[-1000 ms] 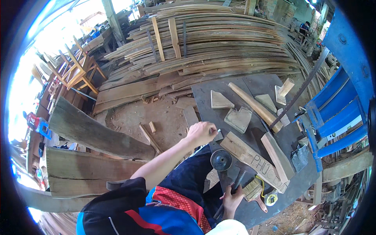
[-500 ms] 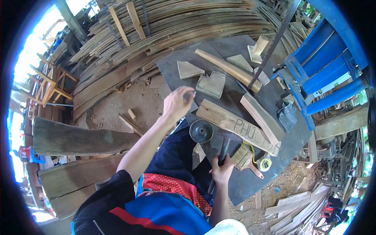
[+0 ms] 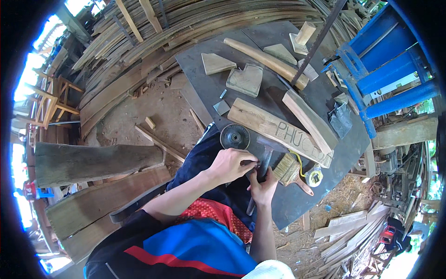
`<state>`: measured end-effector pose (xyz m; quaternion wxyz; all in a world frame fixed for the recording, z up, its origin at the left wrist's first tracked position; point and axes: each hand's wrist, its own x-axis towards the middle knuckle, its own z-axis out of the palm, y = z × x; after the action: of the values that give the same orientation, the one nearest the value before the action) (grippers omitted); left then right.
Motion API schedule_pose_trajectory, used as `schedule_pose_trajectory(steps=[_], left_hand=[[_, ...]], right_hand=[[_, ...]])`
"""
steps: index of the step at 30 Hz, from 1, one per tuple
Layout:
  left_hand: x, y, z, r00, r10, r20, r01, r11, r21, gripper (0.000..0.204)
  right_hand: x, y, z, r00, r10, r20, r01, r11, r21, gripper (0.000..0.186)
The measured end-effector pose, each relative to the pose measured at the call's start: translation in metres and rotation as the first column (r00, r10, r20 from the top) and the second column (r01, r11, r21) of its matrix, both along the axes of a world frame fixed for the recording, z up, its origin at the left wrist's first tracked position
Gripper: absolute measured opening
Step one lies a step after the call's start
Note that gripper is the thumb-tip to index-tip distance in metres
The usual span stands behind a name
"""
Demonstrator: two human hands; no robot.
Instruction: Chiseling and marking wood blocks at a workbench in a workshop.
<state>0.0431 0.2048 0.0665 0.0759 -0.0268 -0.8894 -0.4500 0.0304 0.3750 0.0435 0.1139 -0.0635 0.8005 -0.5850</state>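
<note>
My left hand (image 3: pixel 232 165) has its thumb and fingertips pinched together beside my right hand, at a small dark thing too hidden to name. My right hand (image 3: pixel 263 188) is closed, its fingertips curled up close to the left ones; what they hold I cannot make out. A hammer (image 3: pixel 266 160) passes beneath the right hand, its handle end showing below. Just beyond the left hand, a round black disc with a metal hub (image 3: pixel 234 137) looks like part of an angle grinder. Right of the hands lie a wide paintbrush (image 3: pixel 287 169) and a yellow-and-clear tape measure (image 3: pixel 314 177).
On the dark table (image 3: pixel 204 44) lie a carved wooden board (image 3: pixel 258 120), a thick wood bar (image 3: pixel 309 121), a long rounded timber (image 3: pixel 260 58), a notched block (image 3: pixel 245 80) and a small grey square (image 3: pixel 221 108). A blue machine (image 3: pixel 385 69) stands at right; planks (image 3: pixel 97 153) lie left.
My left hand has come down and right from the table's left side, leaving a small pale piece there, and now meets my right hand. The view has shifted slightly.
</note>
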Motion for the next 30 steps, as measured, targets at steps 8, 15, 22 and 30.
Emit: schedule_pose_trajectory(steps=[8,15,22,30], left_hand=[[0.0,0.001,0.012,0.994,-0.105,0.018,0.106,0.994,-0.025,0.015],[-0.018,-0.006,0.012,0.994,0.076,-0.077,-0.072,0.996,0.05,0.012],[-0.075,-0.061,0.015,0.962,0.266,0.067,-0.275,0.934,0.23,0.018],[-0.082,-0.065,0.006,0.975,0.198,0.103,-0.204,0.977,0.054,0.019]], right_hand=[[0.001,-0.001,-0.001,0.998,-0.046,0.04,0.049,0.995,-0.091,0.018],[0.0,0.0,-0.003,0.999,-0.015,0.031,0.017,0.999,-0.052,0.017],[-0.002,-0.003,0.005,0.997,-0.031,0.065,0.035,0.998,-0.053,0.019],[-0.003,-0.004,0.008,0.999,-0.019,0.051,0.021,0.999,-0.035,0.018]])
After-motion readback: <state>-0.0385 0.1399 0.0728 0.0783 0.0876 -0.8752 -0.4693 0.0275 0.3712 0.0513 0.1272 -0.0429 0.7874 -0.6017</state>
